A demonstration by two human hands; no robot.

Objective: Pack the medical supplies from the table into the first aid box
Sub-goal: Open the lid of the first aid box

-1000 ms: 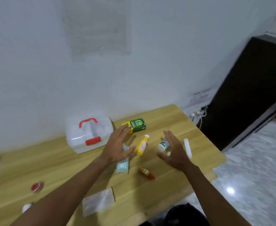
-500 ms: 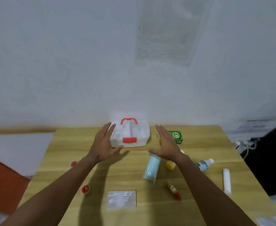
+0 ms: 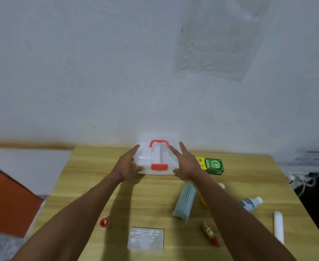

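Note:
A clear first aid box (image 3: 155, 157) with a red handle and red latch sits closed at the table's far edge by the wall. My left hand (image 3: 127, 163) lies against its left side and my right hand (image 3: 183, 162) against its right side, fingers straight and spread. Loose on the table are a green carton (image 3: 212, 165), a folded pale blue mask (image 3: 185, 201), a white bottle (image 3: 250, 203), a white tube (image 3: 278, 229), a small brown vial with a red cap (image 3: 210, 233), a clear packet of swabs (image 3: 145, 239) and a small red tin (image 3: 104, 222). My right forearm hides most of a yellow bottle (image 3: 203, 201).
The wooden table (image 3: 83, 185) stands against a white wall. An orange-red surface (image 3: 6, 200) lies to the left below the table edge. Cables (image 3: 303, 182) hang off the right side beside a dark area.
The view has swung left and closer to the box. Both hands have moved forward from in front of the box to its two sides.

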